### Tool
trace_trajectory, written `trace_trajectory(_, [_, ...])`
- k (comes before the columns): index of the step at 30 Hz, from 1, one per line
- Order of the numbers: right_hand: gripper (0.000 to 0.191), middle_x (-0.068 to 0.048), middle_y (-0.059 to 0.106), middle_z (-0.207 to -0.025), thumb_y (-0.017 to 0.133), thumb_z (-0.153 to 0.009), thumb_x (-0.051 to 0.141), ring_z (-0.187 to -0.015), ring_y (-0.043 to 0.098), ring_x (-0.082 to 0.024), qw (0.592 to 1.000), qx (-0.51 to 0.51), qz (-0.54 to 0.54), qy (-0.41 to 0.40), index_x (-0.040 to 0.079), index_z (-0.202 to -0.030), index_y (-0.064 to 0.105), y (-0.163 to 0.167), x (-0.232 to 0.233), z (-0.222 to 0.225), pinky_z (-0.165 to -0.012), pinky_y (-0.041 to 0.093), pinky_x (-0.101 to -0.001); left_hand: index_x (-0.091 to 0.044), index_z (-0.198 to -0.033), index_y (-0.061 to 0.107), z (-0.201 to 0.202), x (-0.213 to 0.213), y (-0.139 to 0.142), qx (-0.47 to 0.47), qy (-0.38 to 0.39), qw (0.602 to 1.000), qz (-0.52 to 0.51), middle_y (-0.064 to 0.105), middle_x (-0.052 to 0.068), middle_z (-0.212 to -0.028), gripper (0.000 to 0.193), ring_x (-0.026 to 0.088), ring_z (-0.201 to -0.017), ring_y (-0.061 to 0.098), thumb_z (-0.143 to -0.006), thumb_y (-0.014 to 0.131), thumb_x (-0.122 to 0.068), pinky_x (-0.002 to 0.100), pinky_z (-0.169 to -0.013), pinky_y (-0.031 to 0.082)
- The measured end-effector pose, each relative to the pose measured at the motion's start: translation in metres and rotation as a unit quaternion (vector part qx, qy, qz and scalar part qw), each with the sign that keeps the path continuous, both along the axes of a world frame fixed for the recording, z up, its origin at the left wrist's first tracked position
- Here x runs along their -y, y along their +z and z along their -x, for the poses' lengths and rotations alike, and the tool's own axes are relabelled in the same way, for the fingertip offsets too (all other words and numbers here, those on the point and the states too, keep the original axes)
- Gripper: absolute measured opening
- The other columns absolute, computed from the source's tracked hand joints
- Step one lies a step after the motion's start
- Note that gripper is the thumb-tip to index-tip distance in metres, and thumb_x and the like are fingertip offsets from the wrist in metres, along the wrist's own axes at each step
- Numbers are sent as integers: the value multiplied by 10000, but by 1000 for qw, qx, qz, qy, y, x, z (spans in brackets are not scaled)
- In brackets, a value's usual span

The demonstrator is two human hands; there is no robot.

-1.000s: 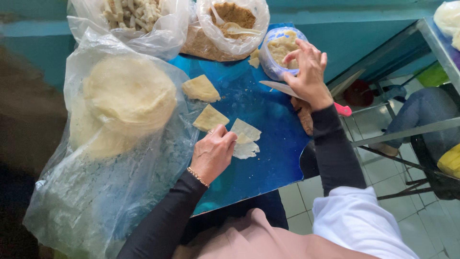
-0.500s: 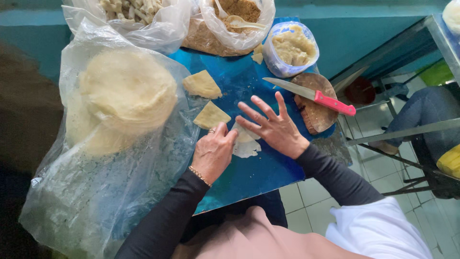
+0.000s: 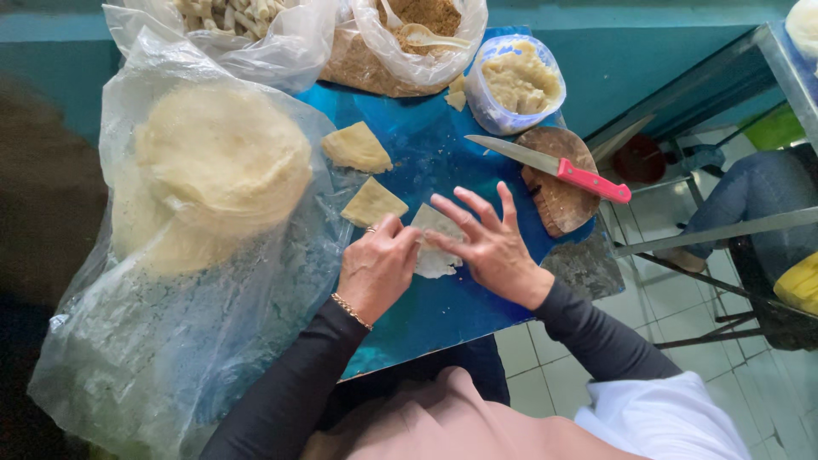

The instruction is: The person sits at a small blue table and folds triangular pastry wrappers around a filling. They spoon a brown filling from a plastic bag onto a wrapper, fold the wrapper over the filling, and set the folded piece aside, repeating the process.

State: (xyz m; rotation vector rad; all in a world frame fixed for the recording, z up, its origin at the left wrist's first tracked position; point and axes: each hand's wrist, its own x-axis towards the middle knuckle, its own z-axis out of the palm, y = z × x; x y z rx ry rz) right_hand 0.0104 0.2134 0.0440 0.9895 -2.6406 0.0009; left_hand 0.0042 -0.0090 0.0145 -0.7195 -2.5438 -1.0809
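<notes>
Both hands meet on one pale wrapper piece at the centre of the blue worktop (image 3: 443,324).

The left hand (image 3: 377,266) pinches the wrapper piece (image 3: 436,243) from nine o'clock; the right hand (image 3: 490,247), fingers spread, presses it from three o'clock, its long axis running twelve-to-six between them.

Blue table (image 3: 443,315): wrappers (image 3: 372,202), bags (image 3: 196,255), knife (image 3: 545,162).
</notes>
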Motion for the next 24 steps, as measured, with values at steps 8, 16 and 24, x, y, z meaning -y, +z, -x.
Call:
trace_trajectory(8, [481,-5,422,-1649,615,-946,198,-1505,362,-265,988,-102,-118,13,320,-1410,646,-9,-24,13,-1236,124,-637,-124,-833,635,1,1,-7,-9,-32,998,62,585,60,-880,59,255,-840,668,-845,692,-120,402,-639,542])
trace_trajectory(16, [374,-115,447,-1616,741,-998,374,-1539,338,-334,967,-134,41,-211,124,-1275,757,-3,-104,134,-1234,49,-675,-145,-878,688,2,2,-12,4,-34,999,38,604,49,-885,29,255,-854,677,-863,712,-150,400,-638,543])
trace_trajectory(24, [354,-82,504,-1552,815,-837,502,-1489,288,-380,972,98,86,-196,150,-873,817,5,-121,172,-1110,-26,-765,-161,-926,743,3,3,-10,47,-17,999,-9,637,48,-879,51,278,-784,690,-894,706,-176,411,-649,547])
